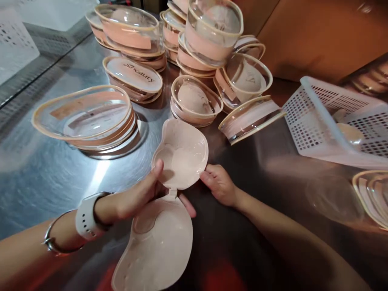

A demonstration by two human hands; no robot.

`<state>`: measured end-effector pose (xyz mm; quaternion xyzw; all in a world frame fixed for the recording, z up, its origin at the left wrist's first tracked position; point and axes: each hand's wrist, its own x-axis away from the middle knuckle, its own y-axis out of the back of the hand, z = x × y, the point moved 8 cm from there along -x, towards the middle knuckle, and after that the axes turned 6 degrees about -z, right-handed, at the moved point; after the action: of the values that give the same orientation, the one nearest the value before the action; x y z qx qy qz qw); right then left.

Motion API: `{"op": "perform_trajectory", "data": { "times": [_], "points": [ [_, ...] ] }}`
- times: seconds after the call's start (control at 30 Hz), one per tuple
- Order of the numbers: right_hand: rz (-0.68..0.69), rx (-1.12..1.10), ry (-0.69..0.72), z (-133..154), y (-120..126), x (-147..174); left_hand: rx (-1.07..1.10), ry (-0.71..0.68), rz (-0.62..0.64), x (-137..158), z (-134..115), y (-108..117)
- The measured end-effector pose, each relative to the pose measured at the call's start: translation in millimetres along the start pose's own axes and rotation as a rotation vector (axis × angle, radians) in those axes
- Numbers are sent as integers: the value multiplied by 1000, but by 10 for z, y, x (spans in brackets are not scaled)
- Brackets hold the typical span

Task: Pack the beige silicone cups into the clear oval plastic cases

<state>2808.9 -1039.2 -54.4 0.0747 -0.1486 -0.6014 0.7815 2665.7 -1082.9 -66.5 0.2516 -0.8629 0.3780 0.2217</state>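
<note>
A beige stick-on bra with two moulded cups is spread open lengthwise before me, its inner sides facing up. A small clasp joins the cups. My left hand, with a white watch and a bracelet on its wrist, grips the bra near the clasp, thumb on the far cup and fingers underneath. On the other side, my right hand pinches the far cup's right edge. Just beyond the bra stands a clear oval case with a beige cup inside.
Several clear oval cases with peach bands are stacked at the back of the metal table. One open case lies at left. A white perforated basket stands at right, before a brown cardboard box.
</note>
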Motion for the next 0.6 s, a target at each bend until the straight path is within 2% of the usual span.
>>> {"op": "perform_trajectory", "data": {
  "times": [0.13, 0.6],
  "points": [
    [40, 117, 71, 64, -41, 9, 36, 11, -41, -20, -8, 32],
    [51, 108, 143, 146, -63, 4, 61, -21, -57, -39, -43, 30]
  ]
}}
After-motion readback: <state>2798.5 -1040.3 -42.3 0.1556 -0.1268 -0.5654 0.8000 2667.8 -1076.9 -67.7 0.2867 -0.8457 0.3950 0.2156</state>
